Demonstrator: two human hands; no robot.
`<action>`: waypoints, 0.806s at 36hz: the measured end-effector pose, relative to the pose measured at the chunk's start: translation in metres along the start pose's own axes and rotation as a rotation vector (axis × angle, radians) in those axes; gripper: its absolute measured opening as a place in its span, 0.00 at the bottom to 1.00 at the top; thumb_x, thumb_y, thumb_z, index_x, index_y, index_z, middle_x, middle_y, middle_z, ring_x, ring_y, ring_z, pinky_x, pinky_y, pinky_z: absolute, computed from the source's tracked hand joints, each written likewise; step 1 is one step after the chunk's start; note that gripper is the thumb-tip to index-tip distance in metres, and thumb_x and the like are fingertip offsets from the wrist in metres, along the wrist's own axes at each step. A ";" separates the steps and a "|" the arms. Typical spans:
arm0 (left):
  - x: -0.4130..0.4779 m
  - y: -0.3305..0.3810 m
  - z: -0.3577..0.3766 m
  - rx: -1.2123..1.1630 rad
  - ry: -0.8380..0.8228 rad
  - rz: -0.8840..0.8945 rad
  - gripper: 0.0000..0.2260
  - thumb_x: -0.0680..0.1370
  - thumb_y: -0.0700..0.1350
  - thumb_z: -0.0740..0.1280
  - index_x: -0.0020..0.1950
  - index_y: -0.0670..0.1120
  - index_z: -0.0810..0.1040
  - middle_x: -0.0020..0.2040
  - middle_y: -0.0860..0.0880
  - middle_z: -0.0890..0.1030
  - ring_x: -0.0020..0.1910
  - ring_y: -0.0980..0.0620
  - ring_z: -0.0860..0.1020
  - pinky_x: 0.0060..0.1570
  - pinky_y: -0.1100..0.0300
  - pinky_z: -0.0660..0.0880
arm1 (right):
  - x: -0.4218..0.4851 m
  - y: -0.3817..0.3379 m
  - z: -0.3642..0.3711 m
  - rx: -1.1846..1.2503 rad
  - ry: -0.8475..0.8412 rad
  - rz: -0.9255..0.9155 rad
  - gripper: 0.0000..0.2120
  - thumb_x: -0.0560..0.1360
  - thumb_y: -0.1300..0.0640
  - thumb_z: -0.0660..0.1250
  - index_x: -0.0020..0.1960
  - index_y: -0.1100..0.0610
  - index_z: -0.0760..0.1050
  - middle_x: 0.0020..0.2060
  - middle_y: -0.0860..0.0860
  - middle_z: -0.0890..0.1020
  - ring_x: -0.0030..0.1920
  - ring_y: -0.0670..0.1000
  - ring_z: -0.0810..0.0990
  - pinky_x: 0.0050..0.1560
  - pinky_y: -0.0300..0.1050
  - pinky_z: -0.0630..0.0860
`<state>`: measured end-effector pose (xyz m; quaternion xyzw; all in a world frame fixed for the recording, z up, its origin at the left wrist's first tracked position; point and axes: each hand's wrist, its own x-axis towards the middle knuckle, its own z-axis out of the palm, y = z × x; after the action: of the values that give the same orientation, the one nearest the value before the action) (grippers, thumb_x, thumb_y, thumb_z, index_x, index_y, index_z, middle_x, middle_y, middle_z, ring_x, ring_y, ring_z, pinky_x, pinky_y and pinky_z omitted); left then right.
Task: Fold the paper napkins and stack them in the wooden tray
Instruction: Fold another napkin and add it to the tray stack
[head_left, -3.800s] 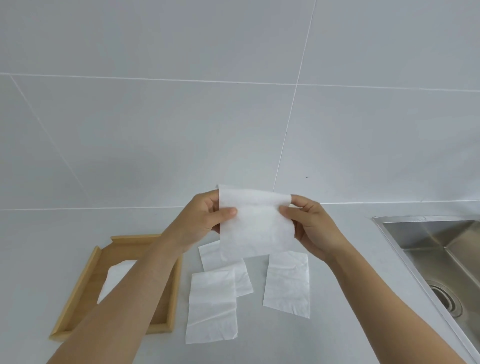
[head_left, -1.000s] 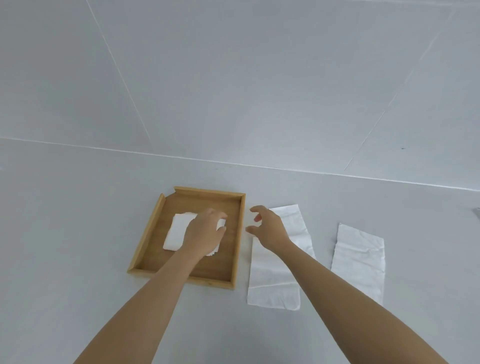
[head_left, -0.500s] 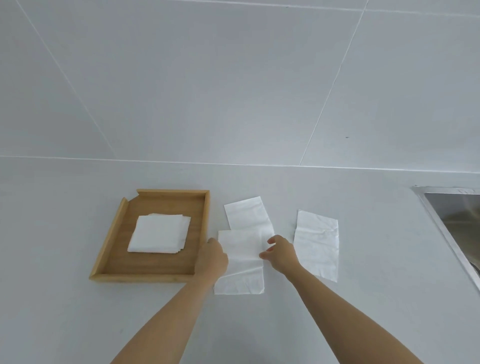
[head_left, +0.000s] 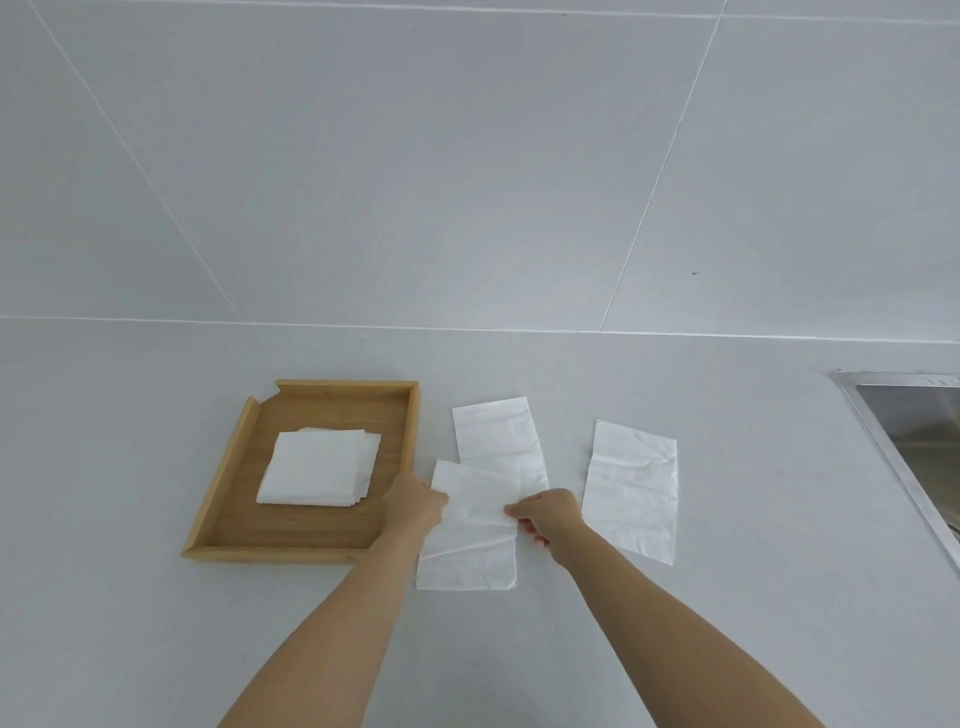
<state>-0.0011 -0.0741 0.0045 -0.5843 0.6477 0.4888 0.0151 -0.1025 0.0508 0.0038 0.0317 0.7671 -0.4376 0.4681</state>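
A wooden tray (head_left: 228, 493) lies on the grey counter at the left, with a small stack of folded white napkins (head_left: 318, 466) in its middle. Right of the tray, three unfolded napkins lie flat. The nearest napkin (head_left: 472, 530) overlaps a second napkin (head_left: 496, 428) behind it. My left hand (head_left: 415, 503) pinches the nearest napkin's left edge. At that napkin's right edge, my right hand (head_left: 545, 514) has its fingers closed on the paper. A third napkin (head_left: 631, 488) lies apart, further right.
A steel sink (head_left: 914, 441) is set into the counter at the right edge. A tiled wall rises behind the counter. Bare counter surface lies left of the tray and in front of the napkins.
One second ago my left hand rested on the stack in the tray and my right hovered open. Both hands have since come onto the nearest loose napkin and gripped its side edges.
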 end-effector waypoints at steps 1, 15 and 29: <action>-0.001 0.003 -0.002 -0.004 0.009 0.010 0.16 0.72 0.36 0.66 0.27 0.44 0.65 0.29 0.48 0.70 0.32 0.47 0.73 0.27 0.62 0.64 | -0.001 -0.002 0.000 0.008 -0.017 -0.005 0.12 0.67 0.66 0.71 0.30 0.60 0.70 0.27 0.53 0.72 0.27 0.49 0.67 0.27 0.39 0.63; -0.033 0.076 -0.046 -0.199 -0.092 0.384 0.07 0.73 0.40 0.68 0.35 0.43 0.74 0.36 0.46 0.75 0.36 0.50 0.71 0.36 0.60 0.64 | -0.021 -0.066 -0.030 0.056 -0.111 -0.337 0.21 0.71 0.61 0.68 0.26 0.54 0.60 0.31 0.51 0.70 0.38 0.49 0.70 0.38 0.39 0.62; -0.078 0.156 -0.082 -0.372 -0.104 0.586 0.04 0.71 0.45 0.66 0.39 0.45 0.73 0.42 0.43 0.77 0.39 0.47 0.73 0.42 0.56 0.68 | -0.087 -0.139 -0.075 0.112 -0.290 -0.744 0.04 0.73 0.61 0.66 0.45 0.54 0.76 0.37 0.51 0.84 0.37 0.52 0.83 0.42 0.43 0.80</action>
<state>-0.0512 -0.0951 0.1892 -0.3406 0.6862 0.6109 -0.1997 -0.1695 0.0492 0.1715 -0.2846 0.6272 -0.6181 0.3788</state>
